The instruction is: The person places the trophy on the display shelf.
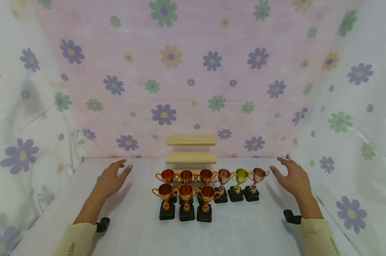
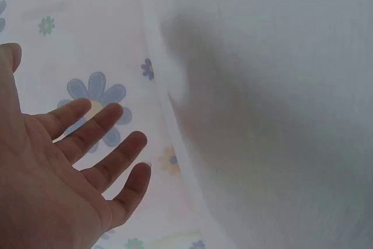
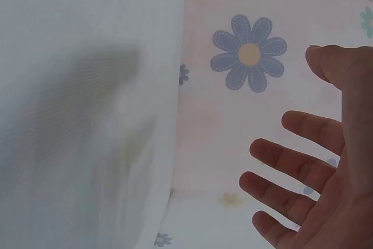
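Small trophy cups on black bases stand in the middle of the table in the head view. Three orange-bronze ones make up the front row, among them a middle trophy (image 1: 185, 193). Right behind them are three more orange-bronze cups, such as the trophy (image 1: 167, 175) at the left, their bases mostly hidden. To the right a yellow-gold trophy (image 1: 241, 177) stands between two rose-coloured trophies (image 1: 258, 176). My left hand (image 1: 111, 179) hovers left of the trophies, fingers spread, holding nothing. My right hand (image 1: 292, 177) is held to their right, also empty with fingers apart.
Behind the cups stands a stepped wooden rack with a top shelf (image 1: 191, 140) and a middle shelf (image 1: 191, 157); the front cups partly cover its lowest shelf. Flower-patterned cloth (image 1: 193, 64) hangs at the back and both sides. A white cloth covers the table (image 1: 132, 227).
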`<state>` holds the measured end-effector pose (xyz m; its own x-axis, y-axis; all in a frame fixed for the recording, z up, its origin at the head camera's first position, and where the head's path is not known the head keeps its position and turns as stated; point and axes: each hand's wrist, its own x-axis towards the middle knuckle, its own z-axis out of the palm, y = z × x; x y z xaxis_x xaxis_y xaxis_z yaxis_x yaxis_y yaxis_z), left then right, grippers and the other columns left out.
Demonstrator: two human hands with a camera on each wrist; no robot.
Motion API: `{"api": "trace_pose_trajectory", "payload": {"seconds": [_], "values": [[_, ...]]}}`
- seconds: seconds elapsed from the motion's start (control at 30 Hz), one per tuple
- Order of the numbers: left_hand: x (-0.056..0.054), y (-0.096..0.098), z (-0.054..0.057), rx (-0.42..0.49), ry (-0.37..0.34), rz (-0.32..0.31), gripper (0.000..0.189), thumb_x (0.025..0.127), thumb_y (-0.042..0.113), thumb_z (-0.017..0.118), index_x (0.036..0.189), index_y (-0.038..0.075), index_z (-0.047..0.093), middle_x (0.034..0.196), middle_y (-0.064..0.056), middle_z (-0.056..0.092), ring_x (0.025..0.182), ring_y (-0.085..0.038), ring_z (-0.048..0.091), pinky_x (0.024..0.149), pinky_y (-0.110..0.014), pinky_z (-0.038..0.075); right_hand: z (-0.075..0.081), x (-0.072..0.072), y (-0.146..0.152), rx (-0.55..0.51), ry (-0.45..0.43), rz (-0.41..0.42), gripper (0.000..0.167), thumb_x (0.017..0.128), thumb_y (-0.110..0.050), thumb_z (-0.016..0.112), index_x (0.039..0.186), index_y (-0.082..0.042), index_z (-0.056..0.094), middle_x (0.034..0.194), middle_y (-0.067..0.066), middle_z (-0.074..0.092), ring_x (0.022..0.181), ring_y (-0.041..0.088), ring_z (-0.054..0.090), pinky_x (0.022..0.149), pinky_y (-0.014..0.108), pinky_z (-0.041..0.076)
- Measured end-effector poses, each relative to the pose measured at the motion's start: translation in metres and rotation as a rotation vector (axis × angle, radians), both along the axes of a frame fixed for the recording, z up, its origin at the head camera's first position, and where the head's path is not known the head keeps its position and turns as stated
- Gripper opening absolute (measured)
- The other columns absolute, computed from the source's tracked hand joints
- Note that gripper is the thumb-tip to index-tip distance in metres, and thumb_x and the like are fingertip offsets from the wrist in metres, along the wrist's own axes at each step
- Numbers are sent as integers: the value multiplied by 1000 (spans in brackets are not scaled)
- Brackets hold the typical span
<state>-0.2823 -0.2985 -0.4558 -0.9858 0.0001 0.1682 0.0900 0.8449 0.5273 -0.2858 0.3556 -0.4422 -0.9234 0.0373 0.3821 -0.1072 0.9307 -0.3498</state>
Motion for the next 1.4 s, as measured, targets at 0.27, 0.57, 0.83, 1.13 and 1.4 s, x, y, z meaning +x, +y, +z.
{"api": "trace_pose_trajectory", "payload": {"seconds": [0.27, 0.57, 0.83, 1.13, 1.4], "values": [[2, 13, 2, 99, 4, -34, 78, 110, 60, 41, 159, -1, 40, 147, -29, 55, 135, -50, 53, 108, -68, 43, 8, 3, -3, -23, -3, 16, 64, 106, -50, 60, 147, -1, 57, 137, 32, 62, 128, 55, 54, 101, 74, 44], [-1, 33, 0, 179, -34, -81, 74, 109, 63, 41, 154, 5, 49, 138, -21, 66, 127, -40, 61, 103, -61, 50, 21, 9, -12, -32, 47, 49, 58, 107, -45, 60, 145, -1, 60, 135, 30, 64, 128, 55, 55, 99, 73, 45], [-4, 53, -3, 233, -84, -104, 68, 108, 62, 46, 151, 9, 52, 125, -9, 72, 117, -30, 68, 95, -50, 57, 36, 17, -26, -20, 107, 87, 52, 106, -38, 65, 144, -2, 62, 132, 27, 65, 125, 52, 57, 98, 73, 46], [-18, 79, 2, 318, -120, -147, 69, 107, 63, 49, 151, 10, 52, 121, -10, 74, 107, -24, 73, 99, -52, 56, 51, 25, -37, -21, 149, 153, 49, 107, -37, 63, 143, -4, 63, 134, 22, 65, 125, 48, 58, 100, 71, 46], [-27, 94, -2, 430, -168, -162, 67, 109, 58, 50, 152, 7, 52, 122, -11, 74, 114, -27, 68, 100, -49, 55, 62, 31, -48, -17, 156, 238, 45, 105, -31, 67, 143, -6, 64, 139, 20, 64, 130, 47, 57, 102, 71, 46]]}}
